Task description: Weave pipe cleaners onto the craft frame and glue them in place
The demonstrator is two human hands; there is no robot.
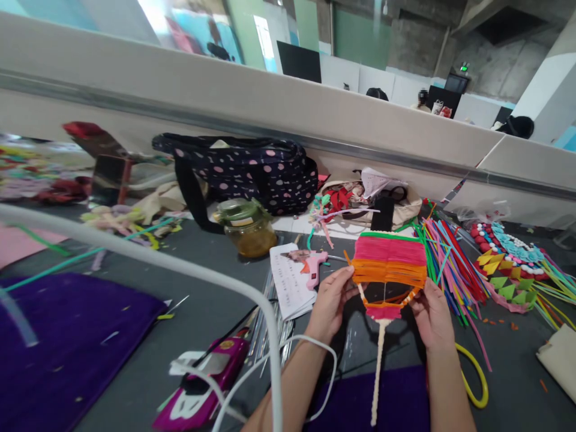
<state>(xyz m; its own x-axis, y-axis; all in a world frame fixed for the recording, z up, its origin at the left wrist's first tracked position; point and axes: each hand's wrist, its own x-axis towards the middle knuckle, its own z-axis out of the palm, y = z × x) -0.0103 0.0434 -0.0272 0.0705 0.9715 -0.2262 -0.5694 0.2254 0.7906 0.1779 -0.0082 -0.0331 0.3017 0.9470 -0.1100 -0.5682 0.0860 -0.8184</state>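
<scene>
Both my hands hold up a hand fan [389, 264] woven from pipe cleaners, with a green top edge, pink and orange bands, a ring frame and a long cream handle hanging down. My left hand [332, 297] grips the fan's left rim. My right hand [431, 312] grips its right rim. A pink glue gun [311, 264] lies on a printed paper sheet [290, 279] just left of my left hand. A spread pile of coloured pipe cleaners [450, 264] lies right of the fan.
A polka-dot bag [252, 171] and a glass jar [246, 227] stand by the back partition. A beaded craft piece [510, 264] lies at the right. Purple felt [63, 336], a magenta toy car [209, 381], a white cable [270, 336] and a yellow loop [479, 378] lie near me.
</scene>
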